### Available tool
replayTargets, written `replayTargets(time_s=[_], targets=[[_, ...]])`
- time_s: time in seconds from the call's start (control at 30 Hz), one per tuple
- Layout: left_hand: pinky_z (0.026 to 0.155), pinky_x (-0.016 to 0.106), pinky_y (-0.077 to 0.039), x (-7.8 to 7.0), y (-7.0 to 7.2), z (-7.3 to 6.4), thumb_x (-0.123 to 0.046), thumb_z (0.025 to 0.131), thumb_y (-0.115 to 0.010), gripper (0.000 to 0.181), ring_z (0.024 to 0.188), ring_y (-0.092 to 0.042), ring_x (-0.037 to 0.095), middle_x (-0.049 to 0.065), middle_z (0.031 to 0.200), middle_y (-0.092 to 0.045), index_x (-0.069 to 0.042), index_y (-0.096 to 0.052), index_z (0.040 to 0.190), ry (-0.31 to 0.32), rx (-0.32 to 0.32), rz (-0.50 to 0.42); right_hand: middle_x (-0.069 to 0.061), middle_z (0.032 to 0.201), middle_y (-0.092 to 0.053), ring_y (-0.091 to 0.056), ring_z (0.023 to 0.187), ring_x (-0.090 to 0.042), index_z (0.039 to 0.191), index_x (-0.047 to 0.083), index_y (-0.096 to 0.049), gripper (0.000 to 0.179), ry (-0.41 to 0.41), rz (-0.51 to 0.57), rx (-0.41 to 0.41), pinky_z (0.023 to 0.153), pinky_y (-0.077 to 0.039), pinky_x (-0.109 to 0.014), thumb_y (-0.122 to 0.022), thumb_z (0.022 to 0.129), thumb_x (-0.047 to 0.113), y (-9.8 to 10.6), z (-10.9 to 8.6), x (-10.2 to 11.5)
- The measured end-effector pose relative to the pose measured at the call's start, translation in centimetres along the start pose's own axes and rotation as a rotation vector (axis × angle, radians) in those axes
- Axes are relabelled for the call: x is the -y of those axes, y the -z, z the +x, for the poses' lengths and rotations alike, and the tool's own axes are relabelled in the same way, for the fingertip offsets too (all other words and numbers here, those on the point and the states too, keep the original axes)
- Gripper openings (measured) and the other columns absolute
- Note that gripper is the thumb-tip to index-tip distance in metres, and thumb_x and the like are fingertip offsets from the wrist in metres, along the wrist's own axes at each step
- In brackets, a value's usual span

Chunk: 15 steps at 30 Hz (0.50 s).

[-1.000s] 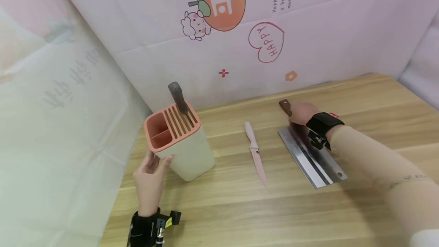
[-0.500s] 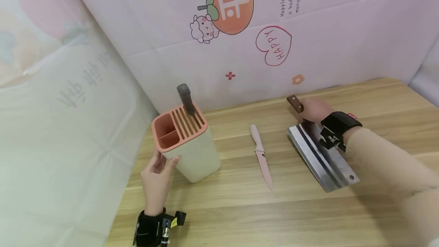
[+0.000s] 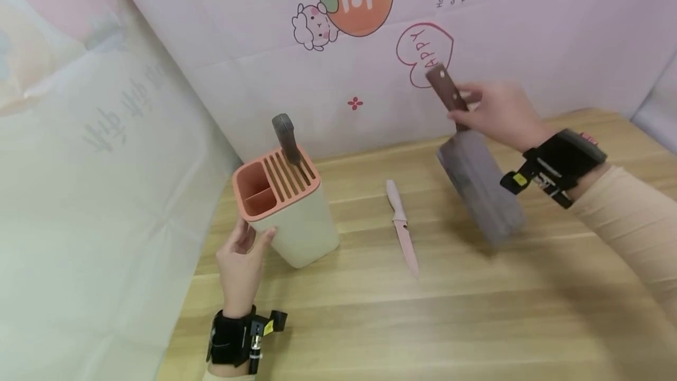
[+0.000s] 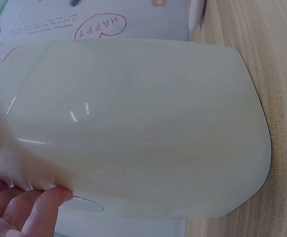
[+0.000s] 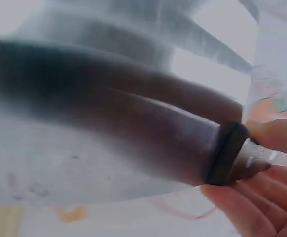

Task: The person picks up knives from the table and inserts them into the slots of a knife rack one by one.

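A cream knife holder (image 3: pixel 298 234) with an orange slotted top stands at the left of the table. My left hand (image 3: pixel 242 263) grips its near left side below the rim, thumb on the front; in the left wrist view the fingers (image 4: pixel 45 212) curl against the smooth wall. In the right half, my right hand (image 3: pixel 499 112) holds a cleaver (image 3: pixel 478 184) by its brown handle, blade hanging down over the table and blurred. The broad shiny blade (image 5: pixel 109 118) fills most of the right wrist view. A dark-handled knife (image 3: pixel 287 139) sits in one of the holder's slots.
Between the holder and the cleaver, a pink knife (image 3: pixel 403 231) lies on the wooden table (image 3: pixel 370 322), its handle toward the back. A printed cloth (image 3: pixel 254 75) covers the wall behind, and another hangs along the left side.
My right hand has lifted the cleaver off the table, raising its handle up toward the wall cloth. The left hand keeps its grip on the holder. The head view has shifted slightly.
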<state>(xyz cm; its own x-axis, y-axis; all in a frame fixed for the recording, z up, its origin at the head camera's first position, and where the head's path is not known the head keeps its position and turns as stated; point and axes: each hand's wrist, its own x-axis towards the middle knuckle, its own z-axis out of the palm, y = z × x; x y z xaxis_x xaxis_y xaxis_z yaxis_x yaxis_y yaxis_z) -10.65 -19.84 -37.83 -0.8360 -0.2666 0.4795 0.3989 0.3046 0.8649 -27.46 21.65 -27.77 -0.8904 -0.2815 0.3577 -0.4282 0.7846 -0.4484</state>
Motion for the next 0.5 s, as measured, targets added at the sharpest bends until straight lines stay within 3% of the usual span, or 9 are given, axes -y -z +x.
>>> replayTargets(time_s=[0.13, 0.27, 0.4, 0.47, 0.5], targets=[[0.098, 0.026, -0.041, 0.7, -0.2, 0.5, -0.003, 0.081, -0.071, 0.06, 0.123, -0.046, 0.019, 0.005, 0.139, -0.044, -0.007, -0.047, 0.136, -0.018, 0.006, -0.026, -0.015, 0.113, -0.064, -0.067, 0.081, -0.013, 0.132, 0.011, -0.053, 0.052, 0.072, 0.107, -0.13, 0.062, -0.051, -0.01, -0.07, 0.084, 0.024, 2.8, 0.9, 3.4], [0.098, 0.026, -0.042, 1.8, -0.1, 0.7, -0.004, 0.081, -0.072, 0.059, 0.123, -0.046, 0.018, 0.002, 0.138, -0.045, -0.011, -0.049, 0.135, -0.037, 0.006, -0.037, -0.009, 0.115, -0.064, -0.064, 0.09, -0.003, 0.129, 0.014, -0.055, 0.049, 0.187, 0.26, -0.228, 0.075, -0.052, -0.014, -0.072, 0.082, 0.013, 4.2, 1.9, 6.6], [0.097, 0.027, -0.042, 2.4, 0.0, 0.8, -0.005, 0.081, -0.072, 0.059, 0.122, -0.047, 0.019, 0.002, 0.138, -0.045, -0.012, -0.049, 0.135, -0.057, 0.005, -0.046, -0.007, 0.119, -0.06, -0.06, 0.106, -0.014, 0.13, 0.014, -0.051, 0.049, 0.28, 0.54, -0.252, 0.086, -0.051, -0.024, -0.066, 0.085, 0.001, 5.0, 3.3, 9.9], [0.097, 0.028, -0.042, 2.5, 0.0, 0.8, -0.005, 0.081, -0.072, 0.059, 0.122, -0.047, 0.019, 0.002, 0.138, -0.045, -0.012, -0.049, 0.135, -0.059, 0.005, -0.048, -0.01, 0.118, -0.058, -0.058, 0.109, -0.019, 0.13, 0.013, -0.049, 0.048, 0.316, 0.732, -0.263, 0.088, -0.051, -0.028, -0.06, 0.087, -0.005, 5.2, 4.0, 11.6], [0.097, 0.028, -0.042, 2.5, 0.0, 0.8, -0.005, 0.081, -0.072, 0.059, 0.122, -0.047, 0.019, 0.002, 0.138, -0.045, -0.011, -0.049, 0.135, -0.061, 0.006, -0.047, -0.011, 0.118, -0.058, -0.058, 0.107, -0.02, 0.129, 0.012, -0.049, 0.046, 0.341, 0.777, -0.277, 0.088, -0.051, -0.029, -0.058, 0.087, -0.006, 5.3, 4.4, 12.5]])
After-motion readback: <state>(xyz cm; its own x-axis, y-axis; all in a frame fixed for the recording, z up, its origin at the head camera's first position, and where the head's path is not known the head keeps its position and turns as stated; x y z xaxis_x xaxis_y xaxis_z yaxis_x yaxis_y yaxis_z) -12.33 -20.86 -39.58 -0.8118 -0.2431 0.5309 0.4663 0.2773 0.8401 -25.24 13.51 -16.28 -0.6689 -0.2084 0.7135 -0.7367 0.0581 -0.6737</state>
